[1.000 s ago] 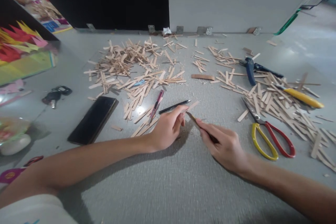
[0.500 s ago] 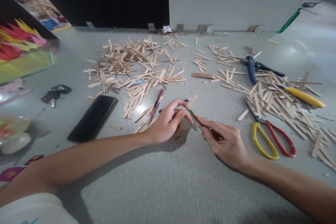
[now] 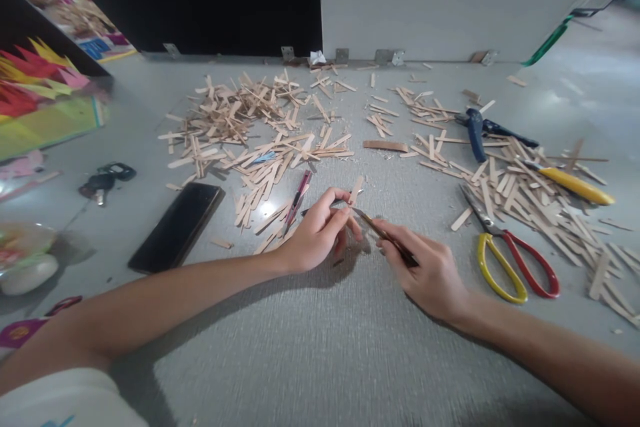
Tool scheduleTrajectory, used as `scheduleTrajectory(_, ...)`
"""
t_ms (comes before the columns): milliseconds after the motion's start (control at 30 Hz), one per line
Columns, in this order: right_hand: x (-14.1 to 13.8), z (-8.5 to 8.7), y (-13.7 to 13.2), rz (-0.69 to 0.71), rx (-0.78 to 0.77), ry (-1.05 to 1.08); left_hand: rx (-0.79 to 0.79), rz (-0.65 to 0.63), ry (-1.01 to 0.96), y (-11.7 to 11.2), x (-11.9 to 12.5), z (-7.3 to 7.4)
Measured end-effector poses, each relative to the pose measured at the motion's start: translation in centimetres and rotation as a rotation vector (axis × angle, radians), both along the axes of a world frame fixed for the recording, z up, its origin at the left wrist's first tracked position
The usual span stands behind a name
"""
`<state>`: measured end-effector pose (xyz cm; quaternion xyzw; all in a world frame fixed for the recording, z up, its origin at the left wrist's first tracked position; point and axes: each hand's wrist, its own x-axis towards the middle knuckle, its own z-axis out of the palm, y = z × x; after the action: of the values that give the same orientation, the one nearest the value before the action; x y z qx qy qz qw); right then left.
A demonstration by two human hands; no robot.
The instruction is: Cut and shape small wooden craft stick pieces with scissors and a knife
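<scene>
My left hand [image 3: 323,227] is closed in a pinch on a short flat wooden stick [image 3: 357,188], which sticks up past the fingertips. In my right hand [image 3: 425,263] is a slim craft knife [image 3: 383,230], its blade pointing left toward the pinched stick. The blade tip is close to the stick's lower end; whether they touch I cannot tell. Behind my left hand, a dark pen-like tool is mostly hidden. A pink and black cutter [image 3: 299,197] lies just left of that hand, beside loose wooden sticks [image 3: 267,173].
Scissors with yellow and red handles [image 3: 517,260] lie right of my right hand. Beyond them are a yellow-handled cutter [image 3: 575,185], blue-handled pliers [image 3: 477,133] and scattered sticks. To the left are a black phone [image 3: 177,227] and keys [image 3: 107,180]. Upright panels [image 3: 450,0] stand behind.
The wooden stick in my left hand has turned more upright and shifted slightly left. The craft knife has drawn back a little from the left fingers.
</scene>
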<state>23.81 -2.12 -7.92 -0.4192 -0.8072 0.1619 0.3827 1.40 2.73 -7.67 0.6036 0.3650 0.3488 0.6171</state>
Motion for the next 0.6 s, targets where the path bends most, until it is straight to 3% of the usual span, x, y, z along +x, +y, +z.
scheduleTrajectory(100, -0.1, 0.1, 0.2, -0.039, -0.024, 0.004, 0.132, 0.084, 0.091, 0.0, 0.0, -0.4)
scheduleTrajectory(200, -0.3, 0.1, 0.5, -0.088, -0.025, 0.01, 0.456, 0.327, 0.264, 0.1, -0.1, -1.3)
scheduleTrajectory(333, -0.3, -0.4, 1.0, -0.141, 0.003, -0.025, 0.621, 0.521, 0.325, 0.6, -0.4, -2.6)
scheduleTrajectory(467, -0.3, -0.7, 1.2, -0.14, 0.044, -0.1, 0.704, 0.583, 0.348, 0.5, -0.4, -3.1)
scheduleTrajectory(600, -0.8, -0.4, 1.1, -0.155, 0.083, -0.142, 0.796, 0.565, 0.356, 0.0, -0.3, -3.0)
